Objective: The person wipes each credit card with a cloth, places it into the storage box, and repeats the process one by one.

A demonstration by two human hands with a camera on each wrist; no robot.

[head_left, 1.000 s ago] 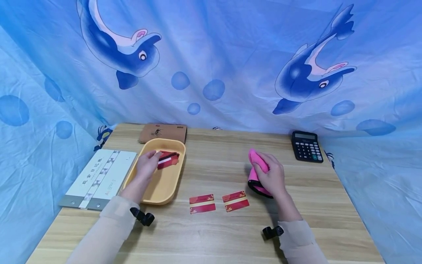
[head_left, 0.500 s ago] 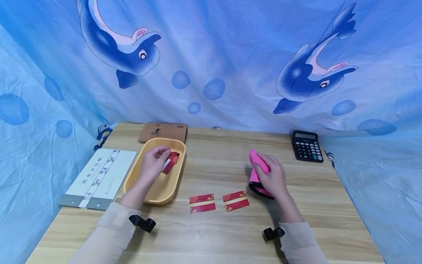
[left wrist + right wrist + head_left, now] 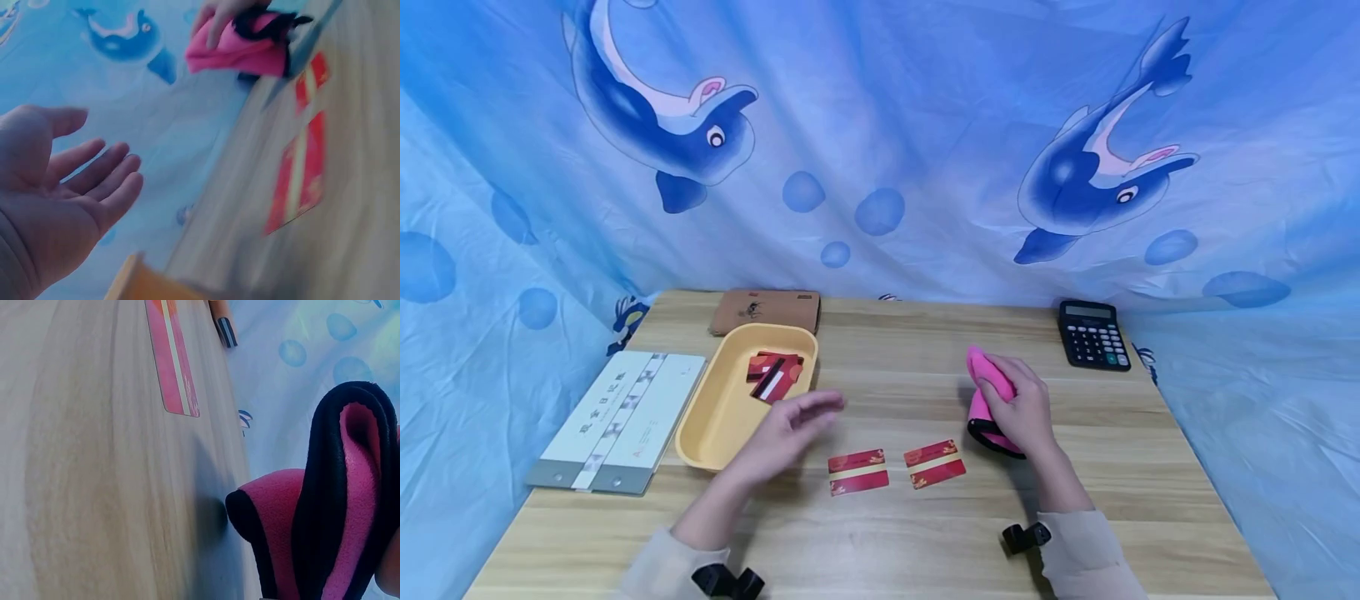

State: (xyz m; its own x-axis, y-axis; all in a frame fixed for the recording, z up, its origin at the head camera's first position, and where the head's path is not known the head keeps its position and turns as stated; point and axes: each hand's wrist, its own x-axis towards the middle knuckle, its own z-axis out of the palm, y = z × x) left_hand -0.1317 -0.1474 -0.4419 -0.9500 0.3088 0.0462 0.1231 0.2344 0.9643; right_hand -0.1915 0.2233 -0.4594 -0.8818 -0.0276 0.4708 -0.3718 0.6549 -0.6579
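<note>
My left hand (image 3: 782, 437) is off the tray's right edge, above the table, holding nothing; in the left wrist view its fingers (image 3: 119, 194) are spread and loosely bent. Several red cards (image 3: 782, 377) lie overlapped in the yellow tray (image 3: 703, 433), some showing a black stripe. Two red cards with a pale gold band, the left card (image 3: 858, 472) and the right card (image 3: 935, 463), lie side by side on the table. My right hand (image 3: 1026, 408) grips a folded pink cloth with black edging (image 3: 981, 408), its folds (image 3: 325, 500) close up in the right wrist view.
A white and grey ledger book (image 3: 613, 417) lies left of the tray. Behind the tray is a brown wallet or notebook (image 3: 767, 312). The black calculator (image 3: 1093, 335) sits at the far right. A blue dolphin curtain (image 3: 880, 150) hangs around the wooden table (image 3: 880, 550).
My left hand has left the cards in the tray and moved right and nearer, out over the table. The right hand keeps its grip on the pink cloth. The head view has tilted slightly.
</note>
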